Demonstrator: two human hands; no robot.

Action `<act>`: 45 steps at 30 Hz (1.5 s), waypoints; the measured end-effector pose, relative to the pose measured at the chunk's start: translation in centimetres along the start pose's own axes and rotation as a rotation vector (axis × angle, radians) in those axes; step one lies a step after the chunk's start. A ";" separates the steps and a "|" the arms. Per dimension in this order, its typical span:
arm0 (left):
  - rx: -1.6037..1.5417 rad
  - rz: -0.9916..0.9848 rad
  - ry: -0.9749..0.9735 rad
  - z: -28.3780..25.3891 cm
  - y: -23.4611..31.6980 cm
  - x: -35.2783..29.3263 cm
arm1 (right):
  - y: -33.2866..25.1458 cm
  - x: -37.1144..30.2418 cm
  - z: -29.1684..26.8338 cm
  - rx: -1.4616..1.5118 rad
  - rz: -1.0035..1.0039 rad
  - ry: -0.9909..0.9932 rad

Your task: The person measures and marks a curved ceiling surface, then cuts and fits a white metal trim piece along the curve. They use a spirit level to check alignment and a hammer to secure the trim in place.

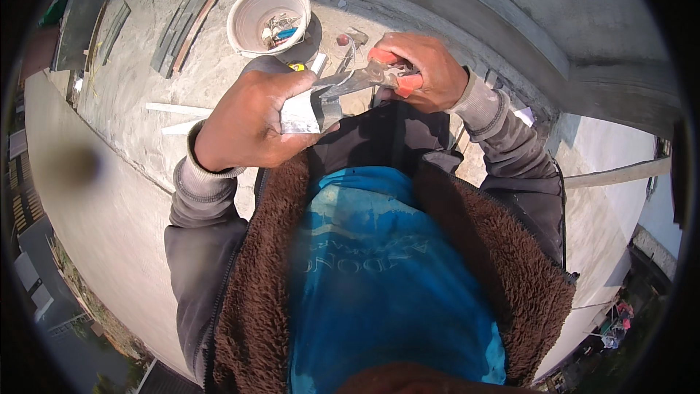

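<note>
In my left hand [251,113] is a short, shiny piece of bent sheet metal [300,114], gripped between thumb and fingers. My right hand [429,66] is wrapped round the orange-red handles of a pair of metal snips [375,74]. The snips' dark jaws point left and meet the metal piece, close to my left thumb. Whether the blades are fully closed on the metal cannot be made out. Both hands are held in front of my knees, above the concrete floor.
Ahead stands a pale, dirty bucket [233,33] with scraps inside. Grey and brown strips [177,32] lie at the far left, with white strips [177,109] nearer my left hand. A concrete wall [598,22] rises at the right. A long board [620,174] extends beside my right arm.
</note>
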State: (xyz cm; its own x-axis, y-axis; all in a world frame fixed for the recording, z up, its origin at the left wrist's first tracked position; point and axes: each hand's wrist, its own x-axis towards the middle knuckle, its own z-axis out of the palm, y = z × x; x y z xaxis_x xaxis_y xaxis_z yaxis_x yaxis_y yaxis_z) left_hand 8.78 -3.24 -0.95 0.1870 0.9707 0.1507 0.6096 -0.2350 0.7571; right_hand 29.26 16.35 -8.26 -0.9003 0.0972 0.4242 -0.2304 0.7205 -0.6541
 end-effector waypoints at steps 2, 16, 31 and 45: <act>-0.011 0.020 0.013 -0.7 0.3 0.1 | 0.1 -0.1 2.0 -0.117 -0.053 0.202; -0.077 -0.032 0.007 -1.6 0.6 0.3 | -1.3 0.9 0.4 0.099 0.066 -0.037; -0.093 -0.107 -0.133 -2.6 1.0 0.6 | 0.0 0.0 4.1 -0.073 -0.020 0.322; -0.057 -0.079 -0.081 -2.4 0.8 0.5 | -0.7 0.5 2.0 0.037 0.003 0.054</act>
State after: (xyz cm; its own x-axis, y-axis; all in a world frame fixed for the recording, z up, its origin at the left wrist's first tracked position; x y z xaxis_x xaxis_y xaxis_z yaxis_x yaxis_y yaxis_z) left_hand 7.56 -2.82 1.27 0.2033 0.9784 0.0385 0.5804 -0.1520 0.8000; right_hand 28.22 14.56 -8.83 -0.8802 0.1368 0.4544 -0.2421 0.6940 -0.6780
